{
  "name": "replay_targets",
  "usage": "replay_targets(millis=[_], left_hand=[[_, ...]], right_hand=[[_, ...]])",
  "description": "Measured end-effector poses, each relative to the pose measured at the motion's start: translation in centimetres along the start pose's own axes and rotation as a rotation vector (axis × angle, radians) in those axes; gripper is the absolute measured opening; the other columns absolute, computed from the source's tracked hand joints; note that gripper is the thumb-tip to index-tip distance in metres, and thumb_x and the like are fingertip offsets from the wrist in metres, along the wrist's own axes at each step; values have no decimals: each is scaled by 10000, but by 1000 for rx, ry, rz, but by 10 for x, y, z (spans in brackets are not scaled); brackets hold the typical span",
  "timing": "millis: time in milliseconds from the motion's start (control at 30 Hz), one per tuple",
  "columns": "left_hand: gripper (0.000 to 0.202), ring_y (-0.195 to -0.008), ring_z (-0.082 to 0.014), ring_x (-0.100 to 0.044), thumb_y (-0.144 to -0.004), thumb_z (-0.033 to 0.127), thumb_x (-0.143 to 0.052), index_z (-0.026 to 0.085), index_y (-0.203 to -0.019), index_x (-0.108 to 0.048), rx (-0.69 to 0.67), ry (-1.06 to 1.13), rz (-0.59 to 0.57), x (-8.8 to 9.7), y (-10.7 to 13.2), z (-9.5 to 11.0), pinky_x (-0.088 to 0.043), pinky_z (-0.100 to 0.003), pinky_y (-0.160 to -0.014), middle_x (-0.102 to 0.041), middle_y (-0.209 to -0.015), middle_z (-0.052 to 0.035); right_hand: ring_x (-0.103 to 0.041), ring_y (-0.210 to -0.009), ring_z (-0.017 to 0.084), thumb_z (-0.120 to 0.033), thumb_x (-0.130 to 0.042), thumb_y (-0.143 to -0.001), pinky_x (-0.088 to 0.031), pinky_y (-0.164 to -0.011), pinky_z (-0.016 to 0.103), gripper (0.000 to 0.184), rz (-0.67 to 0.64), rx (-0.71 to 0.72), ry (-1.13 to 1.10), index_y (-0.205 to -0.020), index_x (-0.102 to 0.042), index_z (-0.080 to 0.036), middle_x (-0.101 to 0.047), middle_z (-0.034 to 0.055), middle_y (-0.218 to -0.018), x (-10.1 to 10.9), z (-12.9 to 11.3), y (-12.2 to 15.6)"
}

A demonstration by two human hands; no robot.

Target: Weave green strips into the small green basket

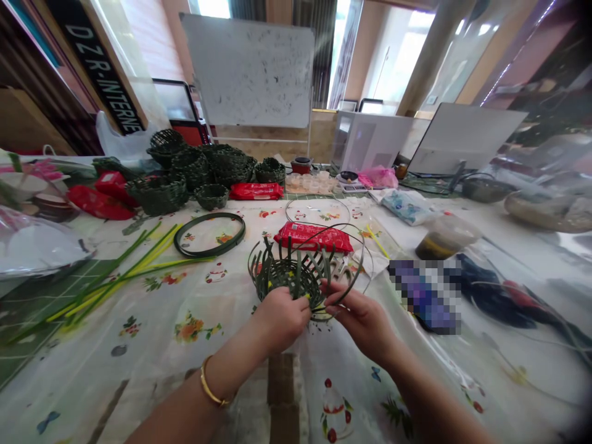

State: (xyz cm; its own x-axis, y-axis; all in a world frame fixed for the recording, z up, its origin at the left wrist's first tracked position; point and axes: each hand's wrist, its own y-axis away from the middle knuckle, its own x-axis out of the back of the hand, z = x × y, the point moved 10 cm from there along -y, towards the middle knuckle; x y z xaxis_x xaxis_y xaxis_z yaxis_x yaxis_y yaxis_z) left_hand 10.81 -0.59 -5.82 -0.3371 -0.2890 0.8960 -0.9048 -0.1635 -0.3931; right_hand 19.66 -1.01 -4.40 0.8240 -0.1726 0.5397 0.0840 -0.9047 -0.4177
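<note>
A half-woven dark green basket [290, 275] with loose upright strips stands on the floral tablecloth [152, 345] in front of me. My left hand [283, 317], with a gold bangle at the wrist, is closed on the basket's near rim. My right hand [358, 317] pinches a thin green strip at the basket's right side. A red packet [312, 237] lies just behind the basket.
Several finished green baskets [194, 169] are stacked at the back left. Long green strips [115, 274] and a coiled green band [209, 234] lie to the left. A wire hoop [318, 213], plastic bags, a whiteboard [252, 71] and laptops [462, 139] fill the back and right.
</note>
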Motion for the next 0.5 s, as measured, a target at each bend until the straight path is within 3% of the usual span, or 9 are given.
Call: replay_targets(millis=[167,300,400,500], left_hand=[[178,-611,-155,-571,-886,141,-442,141,-784,-588,-46,60,-72,-13,2,7,-427,-298,-592,-613,-689,-55],[186,-547,-142,-542,-869,124,-449,151,-743,-582,-39,73,-92,-10,0,8,-379,-280,-530,-604,-661,-37],[218,-489,-142,-499,-858,114,-446,161,-677,-558,-35,50,-61,-2,-2,9,-338,-301,-495,-576,-621,-22],[225,-449,-135,-451,-844,99,-455,165,-643,-531,-11,11,-11,7,-4,7,-329,-323,-523,-547,-587,-5]], right_hand=[[-623,-1072,217,-196,-572,-870,-520,-884,354,143,-97,103,-65,-956,-679,-234,-613,91,-1244,-5,-10,2],[-662,-859,187,-237,-663,-809,-549,-761,327,75,19,93,-157,-876,-697,-234,-689,59,-959,9,-9,2],[-639,-741,167,-271,-702,-772,-544,-680,306,79,135,-12,-215,-826,-670,-223,-664,26,-785,17,2,3],[-635,-618,150,-311,-725,-742,-536,-550,269,162,235,-215,-394,-788,-602,-217,-649,-1,-687,20,23,6]])
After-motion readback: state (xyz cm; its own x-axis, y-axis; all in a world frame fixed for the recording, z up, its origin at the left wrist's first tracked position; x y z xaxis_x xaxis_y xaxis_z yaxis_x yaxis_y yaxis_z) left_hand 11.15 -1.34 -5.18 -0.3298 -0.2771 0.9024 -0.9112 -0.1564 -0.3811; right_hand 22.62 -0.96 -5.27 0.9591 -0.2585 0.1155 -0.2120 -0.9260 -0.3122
